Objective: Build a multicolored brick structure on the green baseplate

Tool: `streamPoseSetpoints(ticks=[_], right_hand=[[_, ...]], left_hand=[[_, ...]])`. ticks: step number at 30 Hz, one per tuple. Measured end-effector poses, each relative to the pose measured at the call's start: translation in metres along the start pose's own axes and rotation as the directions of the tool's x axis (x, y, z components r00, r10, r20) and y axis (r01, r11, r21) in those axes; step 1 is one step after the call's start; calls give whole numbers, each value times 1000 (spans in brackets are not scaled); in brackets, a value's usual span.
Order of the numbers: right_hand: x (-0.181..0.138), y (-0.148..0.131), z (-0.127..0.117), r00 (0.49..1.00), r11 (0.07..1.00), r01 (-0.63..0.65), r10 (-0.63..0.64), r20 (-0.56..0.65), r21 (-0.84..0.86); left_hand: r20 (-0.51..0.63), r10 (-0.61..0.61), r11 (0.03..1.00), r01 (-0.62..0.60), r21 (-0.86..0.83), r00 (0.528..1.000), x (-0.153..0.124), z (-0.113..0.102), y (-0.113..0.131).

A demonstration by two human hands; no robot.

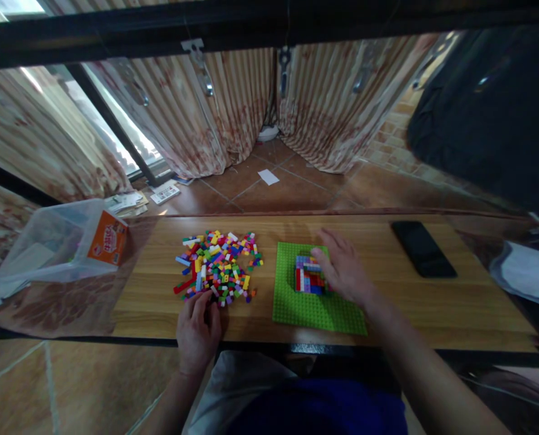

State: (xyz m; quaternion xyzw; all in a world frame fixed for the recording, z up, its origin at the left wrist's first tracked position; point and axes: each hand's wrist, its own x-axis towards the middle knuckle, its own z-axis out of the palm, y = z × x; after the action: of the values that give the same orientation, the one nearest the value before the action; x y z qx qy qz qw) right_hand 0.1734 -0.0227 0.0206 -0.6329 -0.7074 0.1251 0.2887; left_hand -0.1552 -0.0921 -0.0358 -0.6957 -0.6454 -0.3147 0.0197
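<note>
A pile of small coloured bricks lies on the wooden table. To its right sits a green baseplate carrying a small block of stacked bricks. My right hand lies on the plate against the right side of that block, fingers stretched out and together. My left hand rests at the near edge of the pile, fingers curled down onto the bricks; what they pinch, if anything, is hidden.
A black phone lies at the table's far right. A clear plastic bag with an orange box sits off the left end. Tiled floor, papers and curtains lie beyond the table.
</note>
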Motion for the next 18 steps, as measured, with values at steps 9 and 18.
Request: streamPoseSetpoints(ticks=[9, 18], right_hand=[[2, -18, 44, 975, 911, 83, 10, 224, -403], [2, -8, 46, 972, 895, 144, -48, 231, -421]], left_hand=[[6, -16, 1000, 16, -10, 1000, -1, 0, 3], [40, -75, 996, 77, -54, 996, -3, -1, 8]])
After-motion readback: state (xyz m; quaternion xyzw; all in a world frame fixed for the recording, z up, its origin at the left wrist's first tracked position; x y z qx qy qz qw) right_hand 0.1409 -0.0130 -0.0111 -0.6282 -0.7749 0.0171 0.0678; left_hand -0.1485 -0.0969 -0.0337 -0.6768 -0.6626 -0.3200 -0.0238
